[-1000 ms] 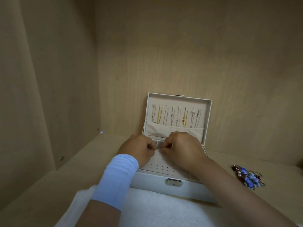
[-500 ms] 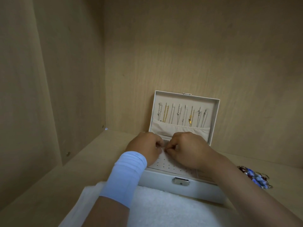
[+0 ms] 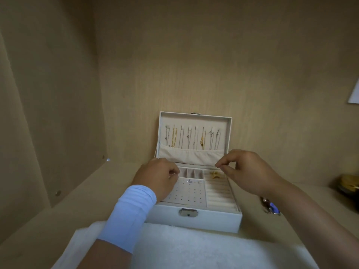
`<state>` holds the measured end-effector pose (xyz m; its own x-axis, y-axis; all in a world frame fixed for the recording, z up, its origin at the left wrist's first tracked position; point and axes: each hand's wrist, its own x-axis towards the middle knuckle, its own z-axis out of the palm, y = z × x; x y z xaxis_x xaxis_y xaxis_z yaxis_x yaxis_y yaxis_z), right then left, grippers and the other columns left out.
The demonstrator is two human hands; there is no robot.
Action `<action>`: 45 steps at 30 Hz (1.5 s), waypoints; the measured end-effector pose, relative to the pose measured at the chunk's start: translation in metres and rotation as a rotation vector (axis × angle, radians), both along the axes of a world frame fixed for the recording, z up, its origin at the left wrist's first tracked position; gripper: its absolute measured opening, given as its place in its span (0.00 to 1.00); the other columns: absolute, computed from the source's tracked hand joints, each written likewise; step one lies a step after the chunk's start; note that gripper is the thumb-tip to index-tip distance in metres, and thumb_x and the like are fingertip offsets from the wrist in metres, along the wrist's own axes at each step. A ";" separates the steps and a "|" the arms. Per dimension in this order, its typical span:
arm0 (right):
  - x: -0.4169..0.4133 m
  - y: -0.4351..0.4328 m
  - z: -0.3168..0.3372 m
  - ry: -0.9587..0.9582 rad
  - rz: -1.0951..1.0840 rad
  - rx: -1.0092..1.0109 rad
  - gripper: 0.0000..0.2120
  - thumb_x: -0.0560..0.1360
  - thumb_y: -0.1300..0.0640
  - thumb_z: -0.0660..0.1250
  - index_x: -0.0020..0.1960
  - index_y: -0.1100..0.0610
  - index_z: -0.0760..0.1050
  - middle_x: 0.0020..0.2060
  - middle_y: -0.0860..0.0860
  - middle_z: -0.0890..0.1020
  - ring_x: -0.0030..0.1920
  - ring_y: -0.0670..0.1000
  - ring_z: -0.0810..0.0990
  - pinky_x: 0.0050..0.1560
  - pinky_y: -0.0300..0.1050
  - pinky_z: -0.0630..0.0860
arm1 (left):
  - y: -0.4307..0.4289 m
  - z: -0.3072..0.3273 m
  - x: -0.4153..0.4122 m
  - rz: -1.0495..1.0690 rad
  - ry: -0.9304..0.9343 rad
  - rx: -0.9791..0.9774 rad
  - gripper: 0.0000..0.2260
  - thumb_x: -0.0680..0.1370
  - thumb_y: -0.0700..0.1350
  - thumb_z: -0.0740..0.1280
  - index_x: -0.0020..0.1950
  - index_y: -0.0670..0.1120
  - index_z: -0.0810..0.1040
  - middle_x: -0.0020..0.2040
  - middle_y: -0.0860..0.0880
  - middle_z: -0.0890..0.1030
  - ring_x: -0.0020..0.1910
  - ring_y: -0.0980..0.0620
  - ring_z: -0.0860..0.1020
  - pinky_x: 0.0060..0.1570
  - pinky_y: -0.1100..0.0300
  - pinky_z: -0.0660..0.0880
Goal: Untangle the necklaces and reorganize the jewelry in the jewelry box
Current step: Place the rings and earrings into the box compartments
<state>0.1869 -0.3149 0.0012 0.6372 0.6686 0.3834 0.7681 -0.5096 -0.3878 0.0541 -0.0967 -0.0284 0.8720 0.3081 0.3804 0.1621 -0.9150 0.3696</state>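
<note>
1. On a cupboard shelf (image 3: 58,220): white jewelry box (image 3: 213,221), lid upright, compartments exposed.
2. Across the lid lining, necklaces (image 3: 192,137) hung side by side, long axes running top to bottom, lower ends tucked into a fabric pocket (image 3: 192,157). Apparently separate, no knot visible from this distance.
3. Down inside, one small stud (image 3: 189,181) on the perforated panel (image 3: 186,194), and a gold piece (image 3: 215,175) on the ring rolls (image 3: 219,193) to its right.
4. Low at the box's rear left corner, left hand (image 3: 159,179), fingers curled, thumb against fingertips. Raised over the rear right corner, right hand (image 3: 248,171), thumb and forefinger pinched closed. Anything held between them too fine to make out.
5. Necklaces just beyond and above both hands, with the right hand nearer, level with the pocket's lower edge. Probable path for any lift: straight up along the chains, not sideways across neighbours.
6. Around the box: white towel (image 3: 184,247) in front, pale blue sleeve (image 3: 132,208) on the left forearm, beaded piece (image 3: 272,208) half hidden behind the right forearm.
</note>
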 end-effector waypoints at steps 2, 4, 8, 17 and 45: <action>0.013 -0.038 -0.003 0.024 -0.077 0.025 0.08 0.77 0.54 0.69 0.46 0.41 0.83 0.47 0.36 0.81 0.40 0.29 0.74 0.44 0.32 0.68 | -0.015 0.003 0.004 -0.045 -0.063 0.035 0.08 0.78 0.48 0.65 0.52 0.56 0.82 0.51 0.57 0.80 0.50 0.56 0.74 0.54 0.60 0.73; 0.025 -0.076 -0.007 0.048 -0.165 0.005 0.09 0.77 0.56 0.68 0.47 0.42 0.83 0.48 0.37 0.81 0.38 0.29 0.75 0.42 0.29 0.67 | -0.037 0.007 0.011 -0.112 -0.114 0.024 0.07 0.78 0.48 0.65 0.52 0.57 0.82 0.49 0.59 0.79 0.49 0.58 0.72 0.55 0.60 0.71; 0.045 -0.137 -0.028 0.106 -0.377 -0.033 0.09 0.78 0.57 0.66 0.49 0.45 0.82 0.50 0.41 0.82 0.49 0.41 0.79 0.50 0.37 0.73 | -0.088 0.014 0.037 -0.245 -0.151 -0.022 0.07 0.78 0.48 0.66 0.52 0.57 0.81 0.47 0.61 0.78 0.48 0.59 0.73 0.53 0.64 0.70; 0.054 -0.169 -0.071 0.185 -0.415 -0.068 0.09 0.74 0.55 0.67 0.47 0.43 0.83 0.45 0.41 0.84 0.48 0.44 0.81 0.54 0.46 0.78 | -0.192 0.005 0.102 -0.412 0.096 -0.085 0.08 0.77 0.45 0.65 0.52 0.55 0.82 0.49 0.58 0.81 0.43 0.58 0.77 0.52 0.63 0.73; 0.058 -0.151 -0.078 0.057 -0.225 -0.113 0.01 0.74 0.49 0.71 0.45 0.43 0.80 0.50 0.42 0.76 0.49 0.44 0.77 0.48 0.42 0.72 | -0.206 -0.043 0.122 -0.366 0.218 0.031 0.05 0.74 0.48 0.71 0.48 0.50 0.82 0.54 0.51 0.71 0.49 0.51 0.76 0.52 0.61 0.72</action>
